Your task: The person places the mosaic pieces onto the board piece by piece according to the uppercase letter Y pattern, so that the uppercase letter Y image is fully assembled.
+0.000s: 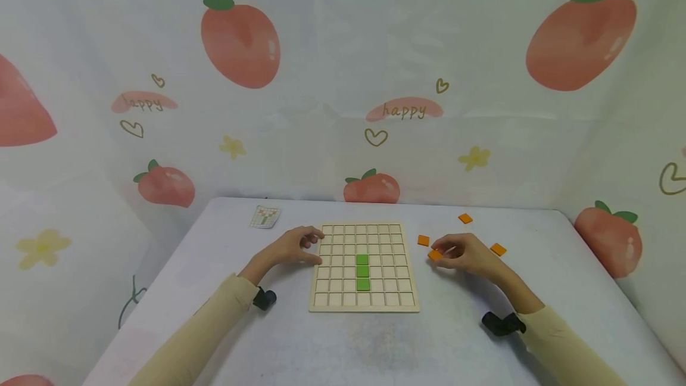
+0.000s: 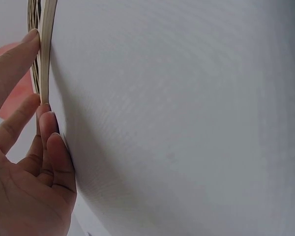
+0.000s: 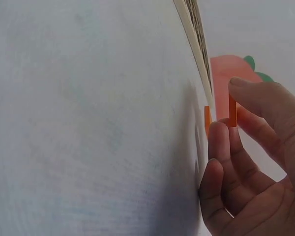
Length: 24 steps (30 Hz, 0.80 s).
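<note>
A pale wooden grid board (image 1: 336, 267) (image 2: 46, 59) (image 3: 199, 49) lies on the table, with a column of green tiles (image 1: 362, 271) in its cells. The left hand (image 1: 292, 246) (image 2: 34, 177) touches the board's left edge, thumb and fingertips spread along it. Right of the board, the right hand (image 1: 465, 253) (image 3: 258, 172) pinches an orange tile (image 1: 435, 255) (image 3: 232, 112) between thumb and fingers, and the right wrist view shows that tile edge-on. Close by is another orange tile (image 1: 423, 240), on the table just beyond the held one.
Two more orange tiles lie on the table, one (image 1: 465, 218) toward the back and one (image 1: 498, 249) beside the right wrist. A small card with a printed grid (image 1: 265, 217) lies at the back left. A fruit-patterned cloth (image 1: 321, 136) hangs behind the table (image 1: 343, 350).
</note>
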{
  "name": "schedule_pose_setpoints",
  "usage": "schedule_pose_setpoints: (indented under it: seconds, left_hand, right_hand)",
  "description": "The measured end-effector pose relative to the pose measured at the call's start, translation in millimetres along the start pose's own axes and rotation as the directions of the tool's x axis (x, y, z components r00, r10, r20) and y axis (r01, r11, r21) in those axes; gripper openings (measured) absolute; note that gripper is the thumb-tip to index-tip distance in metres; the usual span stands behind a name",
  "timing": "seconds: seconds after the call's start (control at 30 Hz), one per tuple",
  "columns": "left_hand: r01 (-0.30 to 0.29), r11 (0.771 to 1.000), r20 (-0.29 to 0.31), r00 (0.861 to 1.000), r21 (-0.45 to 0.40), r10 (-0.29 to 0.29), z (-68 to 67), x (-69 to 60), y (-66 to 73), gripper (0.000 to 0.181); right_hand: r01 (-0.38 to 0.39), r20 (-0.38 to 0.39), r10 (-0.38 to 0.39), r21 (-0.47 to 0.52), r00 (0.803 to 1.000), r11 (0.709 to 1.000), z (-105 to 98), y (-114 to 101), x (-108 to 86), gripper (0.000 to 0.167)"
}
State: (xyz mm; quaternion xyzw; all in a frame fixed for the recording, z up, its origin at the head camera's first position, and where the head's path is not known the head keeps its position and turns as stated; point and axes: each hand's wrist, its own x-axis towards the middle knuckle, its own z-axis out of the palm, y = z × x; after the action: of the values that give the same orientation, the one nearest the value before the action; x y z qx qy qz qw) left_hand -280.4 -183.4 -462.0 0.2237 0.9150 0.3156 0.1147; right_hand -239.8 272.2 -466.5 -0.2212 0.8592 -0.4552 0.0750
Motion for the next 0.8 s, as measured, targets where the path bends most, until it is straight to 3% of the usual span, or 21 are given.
schedule_pose_setpoints:
  seconds: [0.2,0.5,0.8]
  left_hand:
    - [0.015,1.0,-0.002,1.0,0.002,-0.015,1.8,1.8,-2.7,0.057]
    - [-0.013,1.0,0.0,1.0,-0.008,0.013,1.2,1.4,-3.8,0.057]
    - [-0.014,1.0,-0.003,1.0,-0.013,0.014,1.3,0.6,-3.5,0.057]
  right_hand:
    - [0.008,-0.001,-0.008,0.045,1.0,0.999,1.0,-7.1,-0.9,0.036]
    - [0.043,0.013,-0.044,0.082,0.999,0.996,6.9,-10.6,5.3,0.039]
    - [0.088,0.023,-0.091,0.09,0.996,0.992,17.4,-13.1,13.5,0.031]
